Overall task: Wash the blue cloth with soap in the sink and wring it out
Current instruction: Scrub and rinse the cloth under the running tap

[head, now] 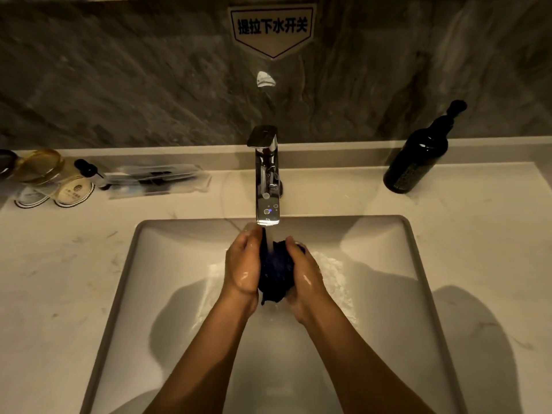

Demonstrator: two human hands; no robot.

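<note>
Blue cloth (275, 271) is bunched into a dark wad between both hands, over the middle of the sink (125, 264), right under the tap (266, 177) – water stream runs down onto its top. Left hand (243, 265) grips the cloth's left side, fingers curled round it, wet shine on the back of the hand. Right hand (303, 277) grips the right side the same way, thumb up near the stream. Both forearms come in from the near edge. White foam and splashing water lie in the basin just right of the hands. Dark pump bottle (416, 156) stands far right on the counter (478, 234), well apart from the sink. Far left on the counter – clear wrapped packets (158, 180) and small round-lidded items (44, 168), too blurred to tell more. A sign (272, 28) is on the stone wall above the tap
</note>
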